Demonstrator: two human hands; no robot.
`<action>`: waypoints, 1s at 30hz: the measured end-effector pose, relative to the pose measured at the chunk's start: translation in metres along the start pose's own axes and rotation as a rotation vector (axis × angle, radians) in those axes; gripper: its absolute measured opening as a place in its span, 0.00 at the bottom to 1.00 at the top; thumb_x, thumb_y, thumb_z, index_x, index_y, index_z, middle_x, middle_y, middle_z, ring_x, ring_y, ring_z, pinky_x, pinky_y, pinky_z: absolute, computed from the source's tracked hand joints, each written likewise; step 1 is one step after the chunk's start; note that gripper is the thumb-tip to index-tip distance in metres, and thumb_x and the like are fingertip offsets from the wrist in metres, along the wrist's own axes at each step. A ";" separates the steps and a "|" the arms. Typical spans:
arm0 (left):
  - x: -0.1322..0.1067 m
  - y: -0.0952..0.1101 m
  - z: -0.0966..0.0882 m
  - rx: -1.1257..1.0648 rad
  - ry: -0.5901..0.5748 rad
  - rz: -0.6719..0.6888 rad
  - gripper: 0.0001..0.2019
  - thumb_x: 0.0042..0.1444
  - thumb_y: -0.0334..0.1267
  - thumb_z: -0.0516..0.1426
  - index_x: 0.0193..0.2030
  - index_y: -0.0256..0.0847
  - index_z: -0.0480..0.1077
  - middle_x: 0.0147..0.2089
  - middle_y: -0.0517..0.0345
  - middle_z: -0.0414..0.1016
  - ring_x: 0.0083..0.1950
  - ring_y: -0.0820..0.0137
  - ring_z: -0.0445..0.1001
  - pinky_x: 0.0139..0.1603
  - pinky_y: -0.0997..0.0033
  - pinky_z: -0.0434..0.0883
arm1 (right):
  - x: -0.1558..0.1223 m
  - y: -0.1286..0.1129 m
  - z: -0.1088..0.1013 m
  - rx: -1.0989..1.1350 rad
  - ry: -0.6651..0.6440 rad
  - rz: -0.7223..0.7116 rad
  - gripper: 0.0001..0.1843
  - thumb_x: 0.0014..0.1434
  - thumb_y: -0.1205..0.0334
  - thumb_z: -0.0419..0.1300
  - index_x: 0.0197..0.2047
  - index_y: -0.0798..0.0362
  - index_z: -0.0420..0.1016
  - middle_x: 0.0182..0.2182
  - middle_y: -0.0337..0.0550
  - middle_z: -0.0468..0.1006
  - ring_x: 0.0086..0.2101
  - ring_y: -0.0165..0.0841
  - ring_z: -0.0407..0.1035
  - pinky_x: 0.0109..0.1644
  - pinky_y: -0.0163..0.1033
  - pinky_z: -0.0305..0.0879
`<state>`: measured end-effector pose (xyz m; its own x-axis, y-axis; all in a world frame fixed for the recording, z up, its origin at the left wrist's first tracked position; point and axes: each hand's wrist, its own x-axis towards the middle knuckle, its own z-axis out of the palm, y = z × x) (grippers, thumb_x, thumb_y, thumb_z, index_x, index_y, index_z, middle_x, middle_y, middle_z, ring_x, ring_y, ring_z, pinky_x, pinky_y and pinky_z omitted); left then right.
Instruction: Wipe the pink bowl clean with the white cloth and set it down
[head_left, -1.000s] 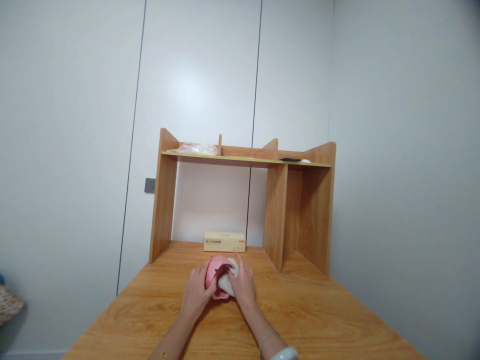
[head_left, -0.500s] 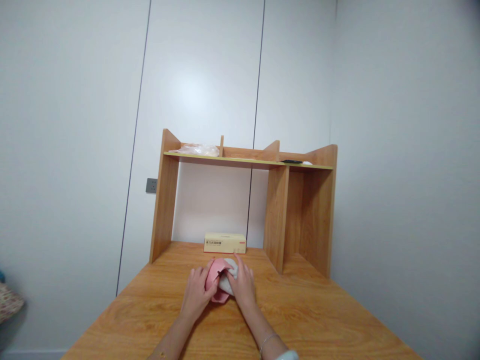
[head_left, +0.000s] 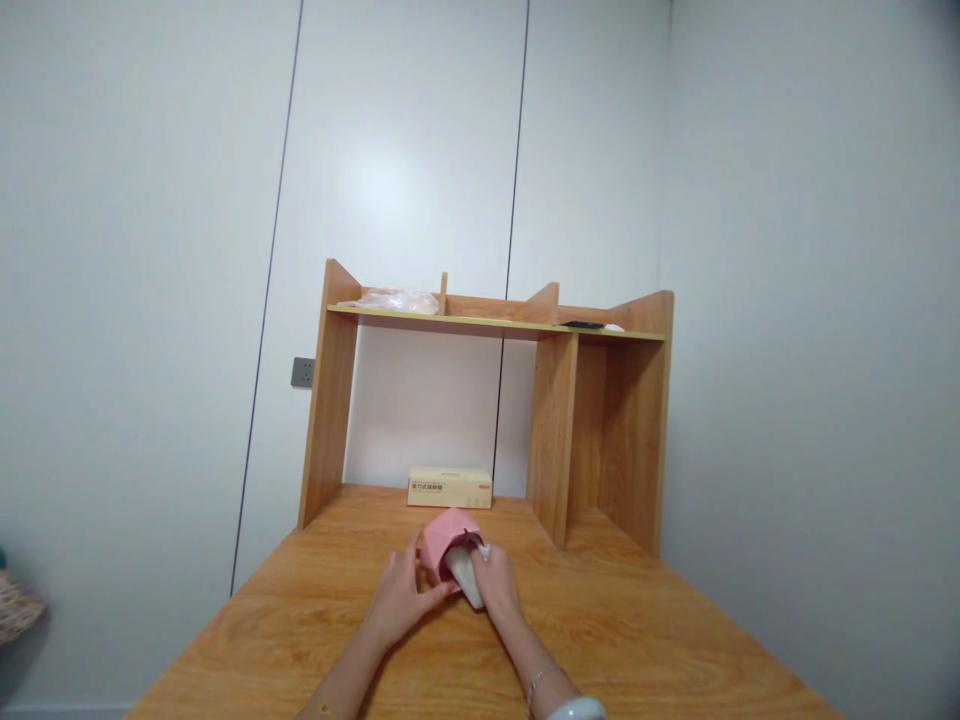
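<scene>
A pink faceted container (head_left: 444,532) is tipped with its dark opening toward me and to the right, low over the desk. My left hand (head_left: 403,592) grips it from the left, the thumb along its lower edge and the fingers on its far side. A whitish-grey cloth (head_left: 466,582) is bunched in my right hand (head_left: 495,580). Part of the cloth goes into the container's opening, and another part hangs out below the rim. My right fingertips are hidden at the opening and in the cloth.
A pale yellow printed box (head_left: 450,490) stands at the back of the wooden desk (head_left: 615,640). Behind it rises a wooden shelf unit (head_left: 551,440) with a clear plastic bag (head_left: 397,300) on top. A wall socket (head_left: 302,372) is at the left.
The container has turned so its opening now faces me, and it has shifted slightly right. My right hand has moved the cloth into the opening and lower at the front.
</scene>
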<state>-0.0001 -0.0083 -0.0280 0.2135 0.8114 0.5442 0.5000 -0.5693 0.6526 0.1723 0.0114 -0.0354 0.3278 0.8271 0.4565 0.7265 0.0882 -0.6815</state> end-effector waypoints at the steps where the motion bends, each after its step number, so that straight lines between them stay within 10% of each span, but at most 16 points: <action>1: 0.000 0.001 0.000 -0.013 -0.041 -0.002 0.38 0.43 0.55 0.57 0.58 0.35 0.57 0.48 0.46 0.69 0.48 0.59 0.65 0.50 0.61 0.61 | 0.000 0.000 0.000 0.029 -0.009 -0.007 0.16 0.56 0.62 0.47 0.32 0.58 0.75 0.29 0.51 0.78 0.30 0.34 0.72 0.30 0.33 0.59; 19: 0.003 -0.004 -0.002 0.099 0.108 0.035 0.29 0.46 0.47 0.54 0.55 0.35 0.63 0.44 0.47 0.72 0.44 0.59 0.68 0.48 0.60 0.63 | -0.007 -0.016 -0.008 -0.113 0.194 -0.302 0.20 0.54 0.61 0.52 0.51 0.53 0.67 0.45 0.49 0.74 0.45 0.39 0.67 0.49 0.41 0.57; 30: 0.002 -0.002 -0.002 0.083 0.033 0.098 0.35 0.48 0.52 0.55 0.61 0.39 0.54 0.54 0.47 0.66 0.49 0.59 0.65 0.53 0.58 0.60 | -0.005 -0.008 -0.006 -0.230 -0.042 0.022 0.16 0.56 0.62 0.47 0.39 0.53 0.74 0.35 0.52 0.78 0.38 0.39 0.71 0.38 0.37 0.58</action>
<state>-0.0026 -0.0064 -0.0270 0.2377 0.7471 0.6208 0.5463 -0.6313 0.5505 0.1677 0.0032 -0.0289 0.3233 0.8505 0.4149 0.8396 -0.0555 -0.5404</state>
